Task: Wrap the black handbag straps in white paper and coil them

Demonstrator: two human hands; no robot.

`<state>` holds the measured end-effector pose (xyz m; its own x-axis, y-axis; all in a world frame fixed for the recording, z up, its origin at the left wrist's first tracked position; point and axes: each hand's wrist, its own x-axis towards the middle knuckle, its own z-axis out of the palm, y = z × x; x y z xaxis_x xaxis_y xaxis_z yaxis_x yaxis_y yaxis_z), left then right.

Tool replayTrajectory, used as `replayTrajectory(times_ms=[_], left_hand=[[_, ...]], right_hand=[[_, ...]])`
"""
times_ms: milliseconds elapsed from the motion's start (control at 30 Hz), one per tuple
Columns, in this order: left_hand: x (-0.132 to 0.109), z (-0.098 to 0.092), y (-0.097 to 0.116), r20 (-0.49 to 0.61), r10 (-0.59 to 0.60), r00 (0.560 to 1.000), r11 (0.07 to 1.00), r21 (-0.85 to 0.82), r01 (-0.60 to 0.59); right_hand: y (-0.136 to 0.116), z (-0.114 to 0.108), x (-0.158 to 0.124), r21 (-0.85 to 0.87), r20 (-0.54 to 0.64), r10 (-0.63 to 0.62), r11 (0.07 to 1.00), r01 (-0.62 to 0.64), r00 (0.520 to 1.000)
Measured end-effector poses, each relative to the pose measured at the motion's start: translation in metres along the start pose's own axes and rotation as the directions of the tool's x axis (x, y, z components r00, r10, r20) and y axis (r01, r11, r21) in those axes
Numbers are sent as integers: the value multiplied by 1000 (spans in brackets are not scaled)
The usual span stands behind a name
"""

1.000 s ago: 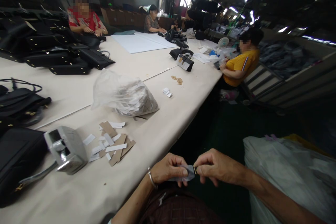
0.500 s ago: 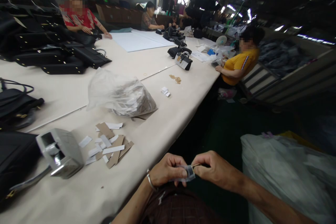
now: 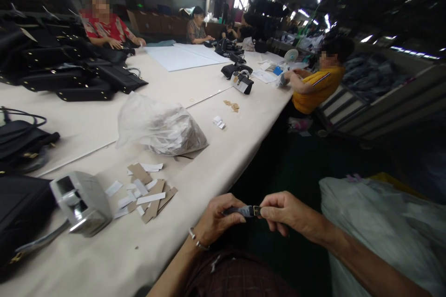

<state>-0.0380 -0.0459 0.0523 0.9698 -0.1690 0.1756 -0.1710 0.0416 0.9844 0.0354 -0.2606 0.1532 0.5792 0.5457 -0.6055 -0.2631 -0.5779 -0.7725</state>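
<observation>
Left hand (image 3: 216, 222) and right hand (image 3: 287, 216) near lap, fingers of both pinched closed on small dark strap (image 3: 242, 211), brass-tipped, spanning between them just off table (image 3: 139, 250) edge. On table beyond: paper strips (image 3: 148, 190), clear plastic bag (image 3: 160, 125). Farther off, black handbags (image 3: 80, 74).

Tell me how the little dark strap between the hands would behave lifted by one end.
Probably light: the left hand and right hand hold the strap by pinches alone. Thin and narrow, so likely to droop. The metal buckle end may hang lowest.
</observation>
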Motion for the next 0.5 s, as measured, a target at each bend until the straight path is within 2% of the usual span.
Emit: replayTrajectory(times_ms=[100, 200, 267, 333, 433, 500], left_hand=[[-2, 5, 4, 12, -13, 1000, 1000, -18, 13], [-3, 9, 1, 48, -147, 988, 972, -179, 154], [-4, 11, -6, 150, -266, 952, 902, -309, 300], [-6, 11, -15, 293, -336, 895, 823, -371, 430], [-10, 11, -27, 454, -343, 822, 751, -394, 531], [-13, 12, -30, 487, -345, 803, 720, -412, 559]], right_hand=[[2, 6, 1, -80, -49, 14, 997, -18, 999], [4, 10, 1, -178, -116, 41, 982, -61, 992], [5, 11, 0, -275, -163, 37, 958, -81, 986], [4, 11, -1, -385, -169, -18, 922, -49, 985], [-1, 10, -4, -510, -107, -138, 858, 65, 985], [-4, 11, -5, -568, -78, -194, 815, 116, 978]])
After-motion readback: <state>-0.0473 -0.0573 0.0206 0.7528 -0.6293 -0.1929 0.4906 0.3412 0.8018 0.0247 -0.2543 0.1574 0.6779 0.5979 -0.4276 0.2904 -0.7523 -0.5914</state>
